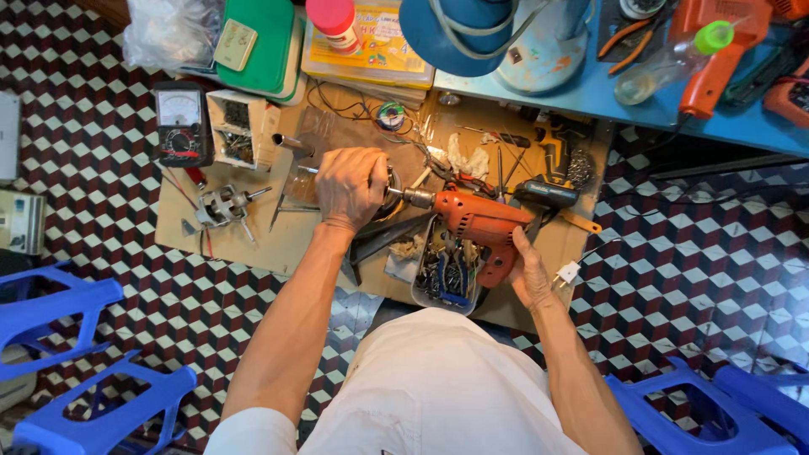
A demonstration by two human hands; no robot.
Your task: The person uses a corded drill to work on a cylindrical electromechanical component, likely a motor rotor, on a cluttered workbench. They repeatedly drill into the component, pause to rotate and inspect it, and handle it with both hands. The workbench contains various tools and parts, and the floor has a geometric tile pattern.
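Note:
My right hand (527,274) grips the handle of an orange electric drill (484,221) that lies level, its metal chuck (415,197) pointing left. My left hand (350,185) is closed over a round dark metal part (389,187) at the chuck's tip; most of that part is hidden under my fingers. Just below the drill stands a clear plastic tub (442,282) with small tools and bits. All of this is over a cardboard sheet (278,240) on the patterned tile floor.
An analog multimeter (179,124), a small box of screws (237,126) and a small motor rotor (222,205) lie at the left. A cordless drill (552,164) lies behind. A blue bench (607,88) holds another orange tool (716,50). Blue plastic stools (76,362) flank me.

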